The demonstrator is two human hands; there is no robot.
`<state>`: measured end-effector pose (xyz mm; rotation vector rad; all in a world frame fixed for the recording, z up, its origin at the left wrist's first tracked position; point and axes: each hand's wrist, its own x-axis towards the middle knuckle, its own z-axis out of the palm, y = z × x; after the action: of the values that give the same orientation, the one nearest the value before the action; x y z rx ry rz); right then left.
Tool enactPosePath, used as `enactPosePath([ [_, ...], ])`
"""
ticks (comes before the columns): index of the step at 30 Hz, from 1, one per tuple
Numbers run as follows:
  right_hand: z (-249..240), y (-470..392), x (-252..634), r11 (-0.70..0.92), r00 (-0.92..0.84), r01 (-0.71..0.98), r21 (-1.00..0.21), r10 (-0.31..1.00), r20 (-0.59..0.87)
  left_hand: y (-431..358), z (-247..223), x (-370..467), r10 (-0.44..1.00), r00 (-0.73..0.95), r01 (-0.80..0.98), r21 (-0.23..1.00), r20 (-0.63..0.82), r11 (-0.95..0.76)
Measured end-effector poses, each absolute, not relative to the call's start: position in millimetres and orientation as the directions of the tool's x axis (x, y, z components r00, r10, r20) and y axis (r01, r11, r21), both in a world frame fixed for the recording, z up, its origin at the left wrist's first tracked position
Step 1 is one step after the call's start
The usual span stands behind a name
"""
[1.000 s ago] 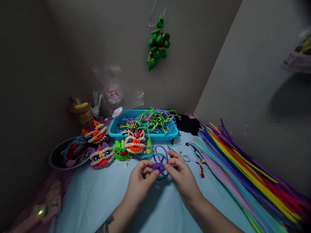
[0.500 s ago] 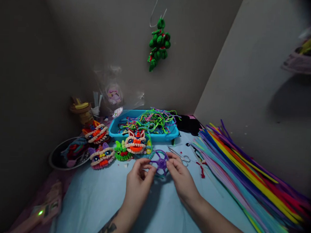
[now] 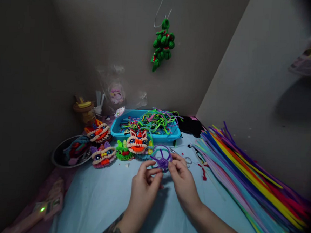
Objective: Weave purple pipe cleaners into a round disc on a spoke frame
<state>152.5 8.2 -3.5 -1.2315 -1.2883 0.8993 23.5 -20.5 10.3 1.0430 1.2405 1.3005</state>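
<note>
A round purple pipe-cleaner frame (image 3: 162,162) with spokes and a teal strand is held above the table, between both hands. My left hand (image 3: 146,179) pinches its lower left edge with thumb and fingers. On its right side, my right hand (image 3: 182,178) grips the rim between thumb and fingertips. Just behind the frame sits an orange and cream lion-head figure (image 3: 137,142), with a green one (image 3: 124,151) beside it. Scissors (image 3: 188,160) lie partly hidden behind my right hand.
A blue tray (image 3: 143,137) of tangled pipe cleaners stands at the back. Long coloured pipe cleaners (image 3: 247,171) cover the right side. At the left are a bowl (image 3: 59,164) and more figures (image 3: 103,155). A green ornament (image 3: 163,45) hangs above.
Both hands and the purple frame have shifted slightly right. The frame is tilted differently, and my right hand covers more of the scissors. The whole view has moved a little.
</note>
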Motion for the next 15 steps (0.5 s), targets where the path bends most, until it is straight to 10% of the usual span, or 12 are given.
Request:
enactPosePath([
  [15,-5.4,0.3,148.3,0.148,0.043,0.126,-0.981,0.987,0.154,-17.5,12.7,21.8,0.973,-0.232,-0.075,0.997,-0.019,0.001],
])
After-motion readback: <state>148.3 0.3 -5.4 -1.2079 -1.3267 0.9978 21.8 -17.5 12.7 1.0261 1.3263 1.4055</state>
